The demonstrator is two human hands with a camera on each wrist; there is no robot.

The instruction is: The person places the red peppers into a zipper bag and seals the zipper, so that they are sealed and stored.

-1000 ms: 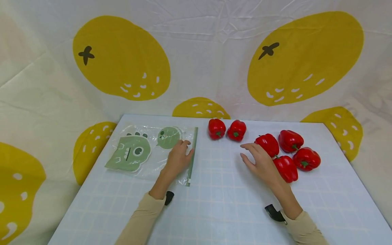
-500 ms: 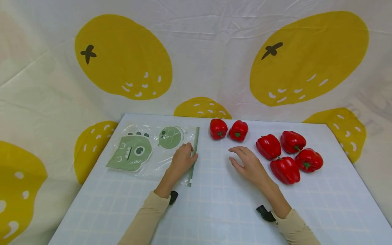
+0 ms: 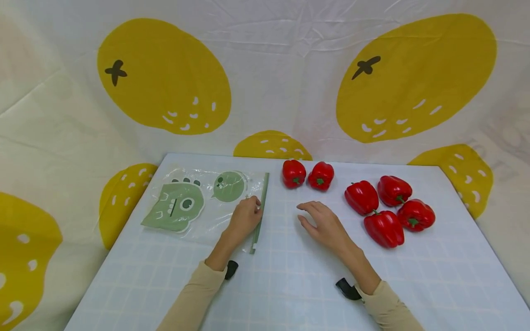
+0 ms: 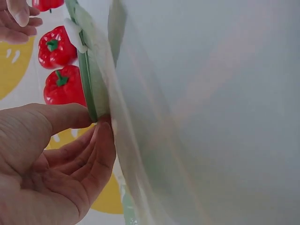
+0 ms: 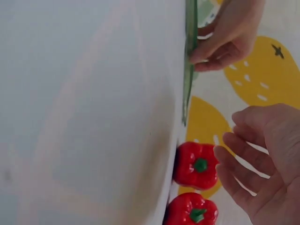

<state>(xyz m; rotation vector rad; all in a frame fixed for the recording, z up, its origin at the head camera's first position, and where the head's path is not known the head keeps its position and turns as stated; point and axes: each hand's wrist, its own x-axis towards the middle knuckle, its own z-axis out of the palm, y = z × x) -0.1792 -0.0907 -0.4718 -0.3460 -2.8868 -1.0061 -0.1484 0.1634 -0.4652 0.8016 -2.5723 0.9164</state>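
A clear zip bag (image 3: pixel 175 209) with green cartoon prints lies flat on the left of the table. My left hand (image 3: pixel 244 216) pinches the green zip strip (image 3: pixel 258 232) along its right edge; the left wrist view shows the strip (image 4: pixel 86 84) between thumb and fingers. A white slider (image 4: pixel 76 35) sits on the strip. To the right of the bag, my right hand (image 3: pixel 325 227) hovers with loosely bent fingers, holding nothing. Two red bell peppers (image 3: pixel 294 174) stand beyond the hands, at the table's back edge.
More red bell peppers (image 3: pixel 384 229) form a cluster on the right of the table, several together. The table (image 3: pixel 290 285) has a pale checked cover. A cloth with yellow fruit prints (image 3: pixel 281 92) hangs behind and at the sides.
My right hand has moved left, away from the pepper cluster towards the bag. The left hand has shifted slightly nearer and closed its fingers on the zip strip.
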